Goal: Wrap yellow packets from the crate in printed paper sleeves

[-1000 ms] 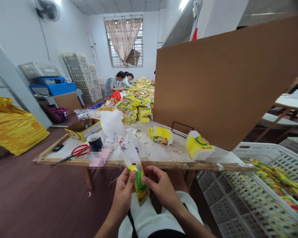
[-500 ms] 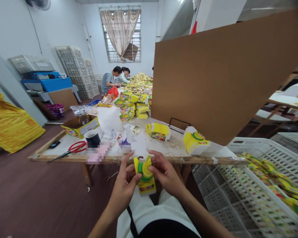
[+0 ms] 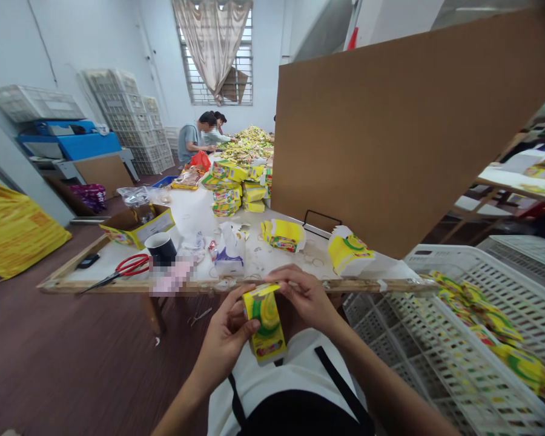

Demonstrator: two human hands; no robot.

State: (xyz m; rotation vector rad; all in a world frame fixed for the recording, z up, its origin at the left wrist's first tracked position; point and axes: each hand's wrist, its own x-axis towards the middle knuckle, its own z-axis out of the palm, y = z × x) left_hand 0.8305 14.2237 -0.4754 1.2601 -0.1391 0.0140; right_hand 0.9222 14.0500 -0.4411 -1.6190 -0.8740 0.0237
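A small yellow and green printed carton [image 3: 267,321] is held upright above my lap, in front of the table edge. My left hand [image 3: 229,327] grips its left side, thumb on the front panel and fingers behind. At the top right corner, my right hand [image 3: 302,297] pinches the carton's upper edge, where the top flap lies. Beyond the hands on the table are a bundle of yellow cartons [image 3: 282,235] lying on its side and another carton bundle [image 3: 350,251] to its right. A white and purple packet [image 3: 229,251] sits nearer the left hand.
Red-handled scissors [image 3: 131,264], a dark mug [image 3: 161,248] and an open yellow box [image 3: 140,227] occupy the table's left. A large cardboard sheet [image 3: 381,145] stands on the right, beside a white crate [image 3: 436,339] holding yellow packs. Two people sit far back by a carton heap [image 3: 249,145].
The carton's top, earlier bent and open between both hands, now looks folded flat. My right hand has moved up to its top corner. The view has shifted slightly.
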